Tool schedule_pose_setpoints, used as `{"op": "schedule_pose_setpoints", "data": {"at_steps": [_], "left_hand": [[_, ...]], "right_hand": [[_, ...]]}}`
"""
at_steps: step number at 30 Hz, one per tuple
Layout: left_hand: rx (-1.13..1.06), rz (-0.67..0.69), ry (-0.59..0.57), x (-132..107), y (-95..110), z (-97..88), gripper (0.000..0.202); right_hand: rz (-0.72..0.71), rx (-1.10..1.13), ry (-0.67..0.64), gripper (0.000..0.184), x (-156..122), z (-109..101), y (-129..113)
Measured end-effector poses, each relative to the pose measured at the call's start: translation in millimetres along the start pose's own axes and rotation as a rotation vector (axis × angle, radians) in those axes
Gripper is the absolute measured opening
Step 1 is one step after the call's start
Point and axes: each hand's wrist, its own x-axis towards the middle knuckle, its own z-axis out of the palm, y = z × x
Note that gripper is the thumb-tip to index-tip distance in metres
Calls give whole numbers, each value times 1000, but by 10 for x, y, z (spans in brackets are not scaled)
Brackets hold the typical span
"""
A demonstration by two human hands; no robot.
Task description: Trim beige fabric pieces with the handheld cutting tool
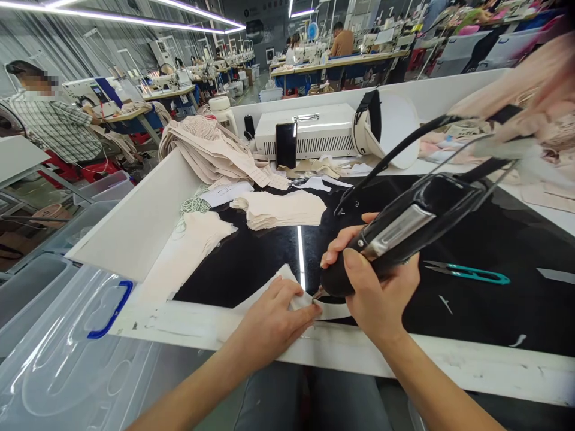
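Cloth point(287, 275), pale, on the near edge of the black tabletop point(242, 257), directly below the body, presumably for short reach and a clear view; partly hidden under left hand point(281, 308). Left hand low over cloth, fingers close together, thumb pointing toward tool tip, apparently to steady cloth just beside the point of work; pinched or merely pressed, cannot tell. Right hand point(381, 281) wrapped around a black handheld tool point(399, 227), slanted with tip down at cloth, likely for close control; exact contact at tip too small to confirm. Cord point(390, 155) looped above tabletop, apparently to stay clear of cloth. Farther out, stack of cloth pieces point(283, 208) flat beyond left hand, edges roughly aligned, probably for easy picking; second cloth pile point(193, 239) at left, overlapping the tabletop edge; teal snips point(471, 272) lying to the right, apart from both hands, seemingly within reach; phone point(286, 143) upright against white box point(332, 131), apparently propped for viewing.
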Motion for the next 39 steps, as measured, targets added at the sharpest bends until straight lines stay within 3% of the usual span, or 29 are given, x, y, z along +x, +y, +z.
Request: {"op": "schedule_pose_setpoints", "data": {"at_steps": [12, 18, 21, 24, 30, 36, 39], "left_hand": [[-20, -12, 5, -13, -2, 52, 22], [-78, -43, -29, -43, -11, 24, 24], [-105, -95, -31, -33, -52, -49, 21], [-23, -238, 19, 6, -136, -92, 15], [166, -500, -12, 117, -296, -34, 7], [-44, -621, -54, 187, -266, -68, 12], [-255, -750, -59, 219, -248, -131, 13]], "right_hand": [[-13, 17, -18, 40, 20, 64, 108], [2, 16, -19, 39, 49, -2, 110], [4, -12, -16, 46, 76, -62, 89], [3, -75, -13, 45, 122, -139, 49], [17, -303, -17, 40, 225, -398, -41], [222, -580, -50, 65, 257, -835, -22], [204, -707, 6, 78, 225, -1169, 7]]}}
